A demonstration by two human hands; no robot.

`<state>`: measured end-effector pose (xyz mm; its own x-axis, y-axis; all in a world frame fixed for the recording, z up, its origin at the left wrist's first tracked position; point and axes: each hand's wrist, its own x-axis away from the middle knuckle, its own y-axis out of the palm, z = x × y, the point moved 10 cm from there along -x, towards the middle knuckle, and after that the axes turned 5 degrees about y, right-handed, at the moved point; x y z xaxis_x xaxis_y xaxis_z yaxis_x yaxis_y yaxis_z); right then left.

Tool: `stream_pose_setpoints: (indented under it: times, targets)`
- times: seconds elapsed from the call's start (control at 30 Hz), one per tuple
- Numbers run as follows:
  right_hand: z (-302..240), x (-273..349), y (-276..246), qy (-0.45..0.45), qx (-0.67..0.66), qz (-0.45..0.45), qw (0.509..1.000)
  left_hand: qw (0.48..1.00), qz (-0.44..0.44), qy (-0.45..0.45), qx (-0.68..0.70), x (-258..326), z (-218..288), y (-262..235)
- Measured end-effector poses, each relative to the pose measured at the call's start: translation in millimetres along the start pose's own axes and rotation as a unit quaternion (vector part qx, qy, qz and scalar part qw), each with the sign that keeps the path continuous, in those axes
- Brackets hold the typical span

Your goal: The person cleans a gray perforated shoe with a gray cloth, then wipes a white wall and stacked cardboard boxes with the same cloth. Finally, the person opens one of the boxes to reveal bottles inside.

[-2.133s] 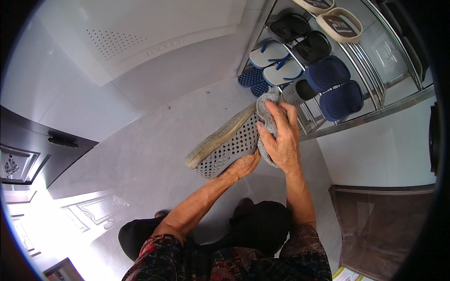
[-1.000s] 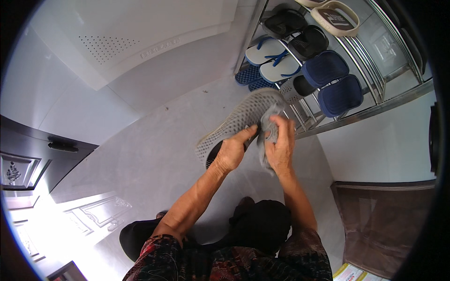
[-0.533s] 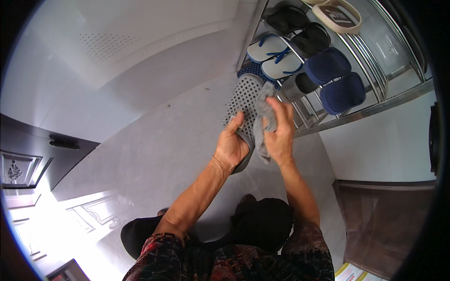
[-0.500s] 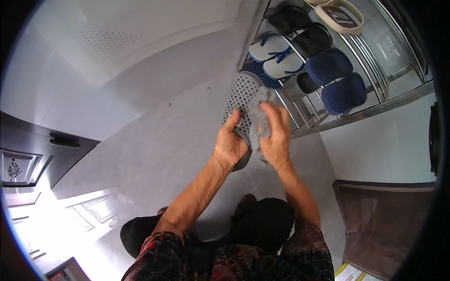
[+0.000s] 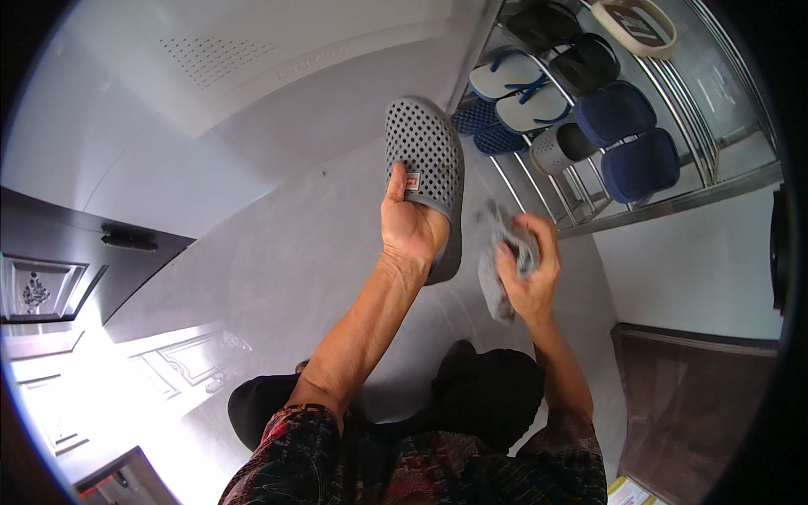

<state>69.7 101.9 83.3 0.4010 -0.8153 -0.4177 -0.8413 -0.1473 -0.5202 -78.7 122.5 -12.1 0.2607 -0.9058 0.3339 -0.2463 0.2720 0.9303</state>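
Observation:
A grey clog slipper [image 5: 427, 143] full of small holes is held up in front of me, toe pointing away. My left hand [image 5: 412, 220] grips it with the fingers inside the foot opening and the thumb on top, beside a small label. To its right, apart from the slipper, my right hand [image 5: 535, 273] pinches a crumpled grey cloth [image 5: 498, 282] between thumb and fingers. A similar grey clog [image 5: 553, 151] sits on the metal shoe rack [image 5: 581, 225] at the upper right.
Navy slippers [image 5: 635, 166], black slippers [image 5: 585, 65], white-and-blue flip-flops [image 5: 532, 109] and a beige sandal [image 5: 635, 29] rest on the rack. A white panel [image 5: 278, 101] rises at the upper left. Brown fabric [image 5: 699, 404] hangs at the lower right, above the grey tiled floor [image 5: 269, 261].
The cloth was against the slipper's right side; my right hand has pulled it away to the right. The slipper has been raised and turned so its top faces me more.

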Motion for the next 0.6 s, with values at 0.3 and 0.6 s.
stream_pose_setpoints:
  times: [0.3,0.6]
  targets:
    - [6,2,57,0.085,0.167,-0.131,0.974,0.998,0.011,-0.028,-0.046,8,-9,-6]
    - [32,-1,49,0.153,0.178,-0.05,0.971,0.985,-0.02,-0.042,-0.169,13,-30,-14]
